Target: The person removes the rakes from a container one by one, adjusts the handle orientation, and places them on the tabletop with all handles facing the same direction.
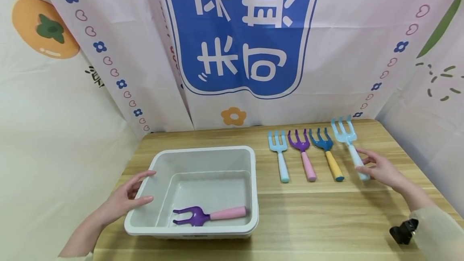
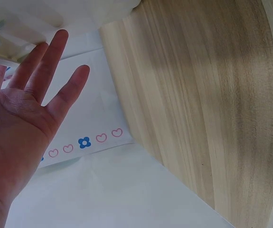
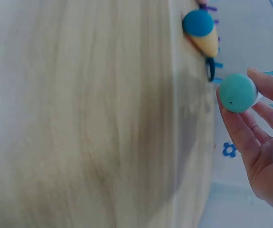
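My right hand (image 1: 382, 168) pinches the pale handle of a light blue hand fork (image 1: 346, 136) between thumb and fingers. Its rounded mint end (image 3: 237, 92) faces the right wrist camera. The fork is raised off the table, tines pointing away. At the left rim of a light grey plastic tub (image 1: 253, 188), my left hand (image 1: 121, 198) rests with fingers and thumb extended. In the left wrist view, that hand's fingers (image 2: 48, 64) look straight and spread beside the tub. A purple hand fork with a pink handle (image 1: 228, 212) lies inside the tub.
Left of the held fork, a row lies on the wooden table (image 1: 308, 220): a light blue fork (image 1: 282, 166), a purple fork with pink handle (image 1: 308, 166) and a dark blue fork with yellow handle (image 1: 333, 166). A printed cloth (image 1: 145, 51) hangs behind.
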A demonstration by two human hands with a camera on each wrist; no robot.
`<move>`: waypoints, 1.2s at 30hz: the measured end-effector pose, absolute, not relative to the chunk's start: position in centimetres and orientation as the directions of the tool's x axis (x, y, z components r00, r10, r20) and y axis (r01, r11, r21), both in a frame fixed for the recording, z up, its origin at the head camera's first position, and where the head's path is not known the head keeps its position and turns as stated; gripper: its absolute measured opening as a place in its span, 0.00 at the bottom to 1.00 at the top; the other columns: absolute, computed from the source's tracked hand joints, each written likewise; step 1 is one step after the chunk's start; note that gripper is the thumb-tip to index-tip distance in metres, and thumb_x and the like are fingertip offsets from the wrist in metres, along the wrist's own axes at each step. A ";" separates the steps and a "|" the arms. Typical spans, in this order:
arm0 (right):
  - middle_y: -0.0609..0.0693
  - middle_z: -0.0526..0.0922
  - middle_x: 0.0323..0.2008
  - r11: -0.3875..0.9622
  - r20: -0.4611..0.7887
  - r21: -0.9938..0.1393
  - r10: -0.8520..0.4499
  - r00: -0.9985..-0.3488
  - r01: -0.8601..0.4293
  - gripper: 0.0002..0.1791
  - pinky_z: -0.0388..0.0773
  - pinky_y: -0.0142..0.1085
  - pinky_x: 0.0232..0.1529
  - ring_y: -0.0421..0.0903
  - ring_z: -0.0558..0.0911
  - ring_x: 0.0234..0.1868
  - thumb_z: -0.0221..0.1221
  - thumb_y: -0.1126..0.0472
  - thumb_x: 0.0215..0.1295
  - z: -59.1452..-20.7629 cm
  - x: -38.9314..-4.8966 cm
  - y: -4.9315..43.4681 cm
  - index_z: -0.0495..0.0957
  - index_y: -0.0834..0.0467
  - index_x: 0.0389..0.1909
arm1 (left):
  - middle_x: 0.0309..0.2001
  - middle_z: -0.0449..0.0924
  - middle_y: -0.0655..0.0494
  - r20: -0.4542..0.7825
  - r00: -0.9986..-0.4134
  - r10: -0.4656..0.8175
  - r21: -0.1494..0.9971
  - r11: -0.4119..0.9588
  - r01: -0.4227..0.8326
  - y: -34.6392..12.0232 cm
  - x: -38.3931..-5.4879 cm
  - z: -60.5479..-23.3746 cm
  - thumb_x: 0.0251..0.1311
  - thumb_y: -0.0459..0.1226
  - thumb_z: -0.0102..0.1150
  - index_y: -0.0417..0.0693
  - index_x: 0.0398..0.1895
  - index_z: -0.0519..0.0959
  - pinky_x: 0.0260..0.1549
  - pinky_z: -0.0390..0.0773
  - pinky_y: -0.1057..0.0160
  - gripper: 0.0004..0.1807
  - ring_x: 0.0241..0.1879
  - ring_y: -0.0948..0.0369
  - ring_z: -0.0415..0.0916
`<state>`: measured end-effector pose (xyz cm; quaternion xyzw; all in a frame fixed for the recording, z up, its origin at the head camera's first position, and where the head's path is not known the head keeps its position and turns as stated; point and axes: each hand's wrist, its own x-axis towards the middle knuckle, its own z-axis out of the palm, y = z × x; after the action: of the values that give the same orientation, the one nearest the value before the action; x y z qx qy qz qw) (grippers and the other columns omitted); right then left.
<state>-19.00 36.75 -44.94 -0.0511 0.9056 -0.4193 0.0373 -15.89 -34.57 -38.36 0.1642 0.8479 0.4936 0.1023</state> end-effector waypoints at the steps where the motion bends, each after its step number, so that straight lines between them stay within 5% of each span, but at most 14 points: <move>1: 0.66 0.77 0.42 0.645 -0.036 -0.763 -0.117 -0.992 -0.049 0.38 0.78 0.37 0.27 0.43 0.77 0.31 0.61 0.65 0.67 -45.1 -19.2 36.9 0.52 0.74 0.70 | 0.49 0.75 0.29 -0.006 -0.925 0.379 0.869 0.461 0.183 -34.6 -15.9 -38.4 0.61 0.29 0.62 0.41 0.69 0.59 0.30 0.83 0.55 0.35 0.41 0.64 0.78; 19: 0.61 0.78 0.38 0.687 -0.200 -0.724 -0.135 -0.970 0.054 0.38 0.75 0.36 0.28 0.47 0.75 0.33 0.60 0.61 0.67 -46.0 -22.1 38.6 0.52 0.77 0.67 | 0.48 0.74 0.27 -0.002 -0.924 0.383 0.873 0.451 0.185 -34.5 -15.8 -38.3 0.61 0.29 0.62 0.40 0.69 0.59 0.29 0.83 0.54 0.34 0.40 0.64 0.79; 36: 0.74 0.74 0.44 0.703 -0.212 -0.708 -0.136 -0.968 0.057 0.38 0.76 0.38 0.26 0.47 0.75 0.31 0.60 0.60 0.67 -45.8 -22.3 38.6 0.53 0.76 0.67 | 0.49 0.74 0.28 -0.010 -0.925 0.379 0.873 0.454 0.177 -34.6 -15.8 -38.4 0.62 0.29 0.61 0.41 0.70 0.59 0.29 0.83 0.54 0.34 0.41 0.64 0.78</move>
<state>-22.25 38.58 -45.76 -0.0215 0.9144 -0.3845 0.1251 -15.81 -34.60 -38.36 0.1642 0.8466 0.4958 0.1022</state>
